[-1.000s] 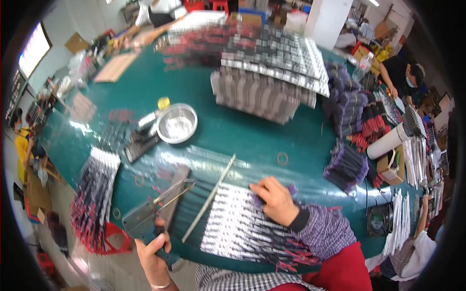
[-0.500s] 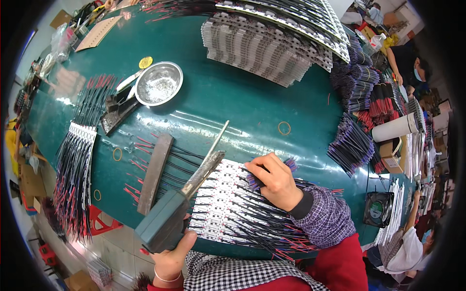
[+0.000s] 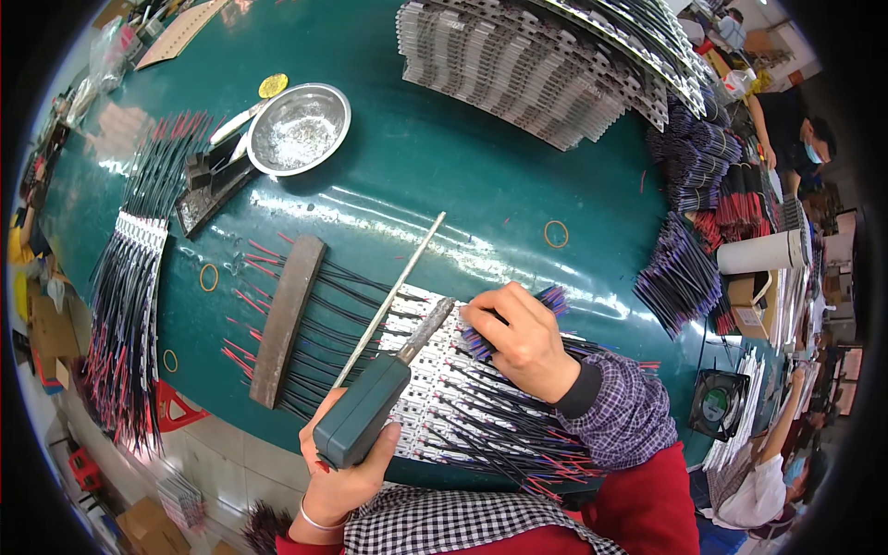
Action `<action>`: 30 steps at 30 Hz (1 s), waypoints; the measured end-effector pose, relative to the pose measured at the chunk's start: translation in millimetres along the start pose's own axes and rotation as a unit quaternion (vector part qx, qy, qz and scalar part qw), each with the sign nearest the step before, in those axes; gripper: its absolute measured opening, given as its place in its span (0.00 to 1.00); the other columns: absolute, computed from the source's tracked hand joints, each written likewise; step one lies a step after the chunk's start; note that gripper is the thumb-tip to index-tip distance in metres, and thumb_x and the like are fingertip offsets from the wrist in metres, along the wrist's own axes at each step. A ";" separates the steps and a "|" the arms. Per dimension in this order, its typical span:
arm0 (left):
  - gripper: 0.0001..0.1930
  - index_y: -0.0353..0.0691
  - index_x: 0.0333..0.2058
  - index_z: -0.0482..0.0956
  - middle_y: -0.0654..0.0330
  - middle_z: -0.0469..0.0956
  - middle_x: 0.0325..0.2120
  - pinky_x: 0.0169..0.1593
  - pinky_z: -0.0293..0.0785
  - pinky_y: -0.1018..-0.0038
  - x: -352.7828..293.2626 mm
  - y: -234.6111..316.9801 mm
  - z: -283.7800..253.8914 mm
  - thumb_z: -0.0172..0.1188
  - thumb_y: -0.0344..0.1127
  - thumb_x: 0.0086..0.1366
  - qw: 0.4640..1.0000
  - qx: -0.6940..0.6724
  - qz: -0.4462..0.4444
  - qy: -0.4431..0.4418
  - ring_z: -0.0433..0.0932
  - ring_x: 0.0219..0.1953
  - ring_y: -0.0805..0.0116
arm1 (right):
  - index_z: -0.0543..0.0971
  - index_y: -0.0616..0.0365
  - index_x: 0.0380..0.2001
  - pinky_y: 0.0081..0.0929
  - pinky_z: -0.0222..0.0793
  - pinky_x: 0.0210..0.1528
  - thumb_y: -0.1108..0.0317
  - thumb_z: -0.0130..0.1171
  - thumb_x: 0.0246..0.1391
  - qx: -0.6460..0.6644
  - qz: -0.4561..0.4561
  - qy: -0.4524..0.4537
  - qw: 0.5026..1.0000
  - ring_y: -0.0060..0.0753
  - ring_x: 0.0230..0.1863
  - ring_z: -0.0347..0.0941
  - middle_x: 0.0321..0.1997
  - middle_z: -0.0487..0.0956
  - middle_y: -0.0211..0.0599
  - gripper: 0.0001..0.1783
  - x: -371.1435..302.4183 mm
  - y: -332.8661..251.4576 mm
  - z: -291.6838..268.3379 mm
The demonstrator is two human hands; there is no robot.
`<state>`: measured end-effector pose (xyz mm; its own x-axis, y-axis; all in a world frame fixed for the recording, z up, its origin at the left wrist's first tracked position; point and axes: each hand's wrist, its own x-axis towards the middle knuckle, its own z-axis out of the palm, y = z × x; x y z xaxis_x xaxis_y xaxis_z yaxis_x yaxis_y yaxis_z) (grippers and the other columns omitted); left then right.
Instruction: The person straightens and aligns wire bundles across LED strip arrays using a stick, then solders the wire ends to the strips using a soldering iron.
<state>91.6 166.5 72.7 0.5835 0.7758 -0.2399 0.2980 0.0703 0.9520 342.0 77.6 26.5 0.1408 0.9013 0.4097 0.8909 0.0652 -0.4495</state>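
My left hand (image 3: pixel 350 476) is wrapped round a dark green soldering gun (image 3: pixel 363 412), whose metal tip points up and right over the white circuit-board panel (image 3: pixel 418 388). A thin pale rod (image 3: pixel 398 289) slants beside the gun; its lower end is hidden near my fingers. Above the panel's upper right part, my right hand (image 3: pixel 525 344) pinches a bundle of black wires (image 3: pixel 555 301) with purple ends. Its fingertips are close to the gun's tip. Black wires with red ends spread from both sides of the panel. A flat brown bar (image 3: pixel 289 319) lies across those on the left.
A metal bowl (image 3: pixel 344 129) stands by a black stand (image 3: pixel 208 199). Another wired panel (image 3: pixel 139 227) hangs over the table's left edge. Stacked panels (image 3: pixel 518 79) stand at the back; wire bundles (image 3: pixel 680 273) and a small fan (image 3: pixel 720 402) sit right. Co-workers are farther right.
My left hand has moved the soldering gun right, bringing its tip close to my right fingertips. The pale rod now shows apart from the tip. The view has shifted slightly.
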 end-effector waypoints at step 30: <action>0.09 0.31 0.34 0.82 0.55 0.78 0.27 0.32 0.72 0.72 7.7 -5.5 0.5 0.69 0.23 0.53 0.991 0.090 0.088 -0.036 0.76 0.27 0.64 | 0.78 0.65 0.36 0.29 0.71 0.35 0.74 0.59 0.41 -0.070 -0.038 -0.023 0.997 0.36 0.36 0.71 0.36 0.74 0.37 0.15 3.5 -3.8 -0.1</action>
<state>94.9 171.8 65.4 0.6890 0.7188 -0.0931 0.3130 -0.1792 0.9327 339.1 80.4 29.7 0.0535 0.9152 0.3995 0.9504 0.0761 -0.3017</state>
